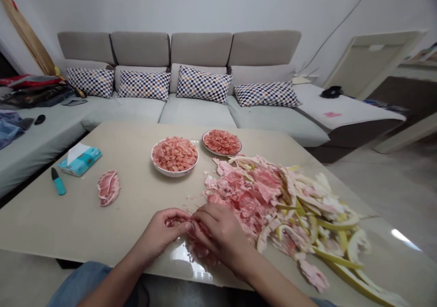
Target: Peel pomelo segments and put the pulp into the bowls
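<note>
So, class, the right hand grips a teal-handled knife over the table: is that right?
No: the head view shows the right hand bare of any knife; the teal-handled knife lies on the table beside the tissue packet.

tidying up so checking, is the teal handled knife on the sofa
No, the teal-handled knife lies on the tabletop beside the tissue pack, away from the sofa.

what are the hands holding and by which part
The left hand and right hand pinch a pink pomelo segment with their fingertips; the exact spot is hidden.
</note>
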